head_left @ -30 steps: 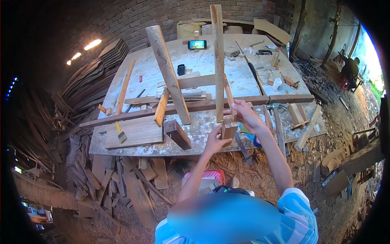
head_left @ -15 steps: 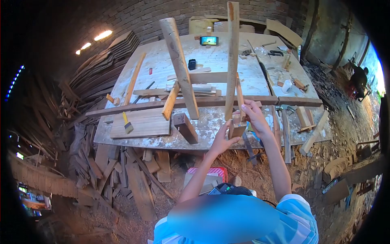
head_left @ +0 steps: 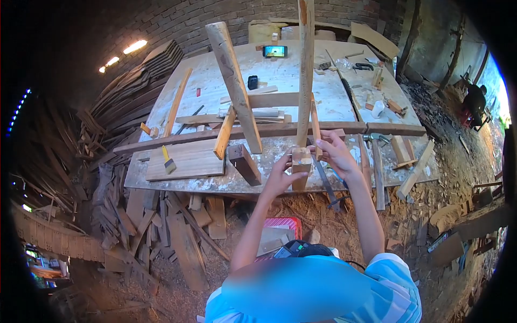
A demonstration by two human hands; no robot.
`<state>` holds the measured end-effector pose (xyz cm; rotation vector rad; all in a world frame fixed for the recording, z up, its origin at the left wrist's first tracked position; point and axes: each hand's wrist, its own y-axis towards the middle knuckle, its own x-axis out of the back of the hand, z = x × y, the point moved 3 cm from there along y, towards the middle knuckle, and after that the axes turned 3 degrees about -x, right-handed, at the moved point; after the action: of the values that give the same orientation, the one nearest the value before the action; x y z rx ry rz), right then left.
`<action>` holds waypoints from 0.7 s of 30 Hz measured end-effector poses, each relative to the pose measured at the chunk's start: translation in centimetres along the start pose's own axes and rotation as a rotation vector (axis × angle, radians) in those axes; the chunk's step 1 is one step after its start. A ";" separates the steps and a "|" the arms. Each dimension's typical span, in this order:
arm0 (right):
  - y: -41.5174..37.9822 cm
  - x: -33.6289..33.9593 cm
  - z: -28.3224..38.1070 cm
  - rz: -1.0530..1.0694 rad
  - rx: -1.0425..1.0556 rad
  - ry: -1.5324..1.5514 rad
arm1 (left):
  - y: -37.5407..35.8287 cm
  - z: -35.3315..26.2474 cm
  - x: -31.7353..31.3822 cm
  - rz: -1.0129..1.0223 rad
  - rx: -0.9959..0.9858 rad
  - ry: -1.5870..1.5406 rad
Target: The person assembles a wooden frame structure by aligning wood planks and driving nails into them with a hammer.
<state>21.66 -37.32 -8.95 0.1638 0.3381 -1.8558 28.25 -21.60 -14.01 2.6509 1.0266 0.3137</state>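
A wooden frame with two long upright legs, a left one (head_left: 234, 86) and a right one (head_left: 306, 70), stands at the table's near side, joined by a crosspiece (head_left: 273, 100). My left hand (head_left: 279, 176) grips a short wooden block (head_left: 301, 167) at the foot of the right leg, thumb across its near face. On the other side, my right hand (head_left: 338, 157) has its fingers closed on a narrow wooden slat (head_left: 315, 126) beside that leg. A dark block (head_left: 245, 164) stands to the left of my left hand.
A long dark beam (head_left: 199, 138) crosses the table (head_left: 204, 184). A brush (head_left: 168, 160) lies on a board at left; a hammer (head_left: 378, 167) lies at right. A phone (head_left: 275, 51) stands at the back. A person (head_left: 475, 105) is far right.
The block in my left hand has turned more upright and shifted left. My left hand moved left with it. The right leg leans less and extends higher out of view.
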 end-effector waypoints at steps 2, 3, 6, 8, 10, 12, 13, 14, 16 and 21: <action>-0.3 0.0 -0.4 -0.006 0.005 0.024 | 0.2 -0.7 -0.3 0.047 -0.017 0.026; -0.4 0.2 -0.7 -0.002 0.010 0.031 | 0.3 -0.7 -0.6 0.066 -0.008 -0.006; -1.2 0.2 -0.9 -0.005 0.010 0.035 | 0.2 -0.1 -1.3 0.056 0.036 -0.081; -1.6 0.3 -1.0 -0.018 0.010 0.032 | 0.1 -0.1 -1.4 0.069 0.087 -0.104; -1.8 0.1 -1.4 -0.025 0.013 0.030 | 0.1 0.1 -1.1 0.078 0.058 -0.095; -2.1 0.0 -1.4 -0.018 0.027 0.041 | -0.1 0.1 -1.0 0.081 0.048 -0.085; -2.1 0.0 -1.5 -0.021 0.030 0.038 | -0.1 -0.1 -0.9 0.083 0.052 -0.080; -2.2 0.0 -1.5 -0.023 0.032 0.035 | -0.2 -0.2 -0.9 0.083 0.057 -0.074; -2.3 0.0 -1.6 -0.025 0.034 0.029 | -0.2 0.0 -0.8 0.081 0.043 -0.072; -2.5 -0.4 -1.7 -0.059 0.034 0.043 | 0.0 -1.0 -1.0 0.017 0.040 -0.065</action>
<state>19.29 -35.78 -10.05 0.2201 0.3445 -1.9188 27.18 -22.11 -13.14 2.6874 1.0011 0.2118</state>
